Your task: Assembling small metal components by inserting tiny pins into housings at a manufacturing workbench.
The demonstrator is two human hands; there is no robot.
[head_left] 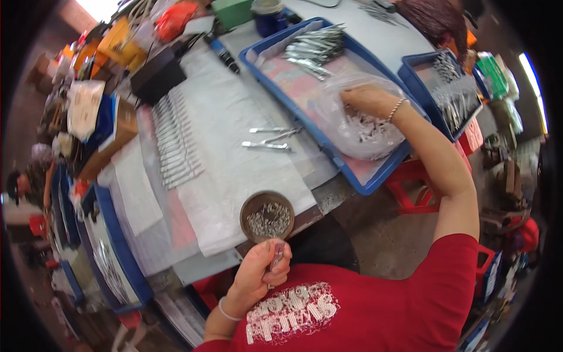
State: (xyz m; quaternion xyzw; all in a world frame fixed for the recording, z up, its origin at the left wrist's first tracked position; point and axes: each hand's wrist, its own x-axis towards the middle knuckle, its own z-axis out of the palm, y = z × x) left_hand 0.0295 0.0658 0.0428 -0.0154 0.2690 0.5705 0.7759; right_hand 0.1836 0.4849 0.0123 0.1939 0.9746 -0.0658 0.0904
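My left hand (258, 267) is closed in front of my chest, its fingers wrapped round something shiny and metallic whose kind I cannot make out. Just beyond it, a round brown bowl (243, 218) at the table's near edge holds many small metal parts. My right hand (369, 100) reaches into a clear plastic bag (328, 114) of small silvery pieces; its fingertips are hidden in there. That bag lies in a long blue tray (287, 97), with a heap of slender metal pieces (316, 47) at the tray's far end. Several loose slim silver pieces (267, 145) rest mid-table.
A neat row of slim silver pieces (173, 141) lies on the white sheet (223, 193) at left. Behind it stand a black box (157, 76) and a blue-black cylindrical tool (223, 54). Another blue tray (419, 76) is at far right, near a red stool (410, 188).
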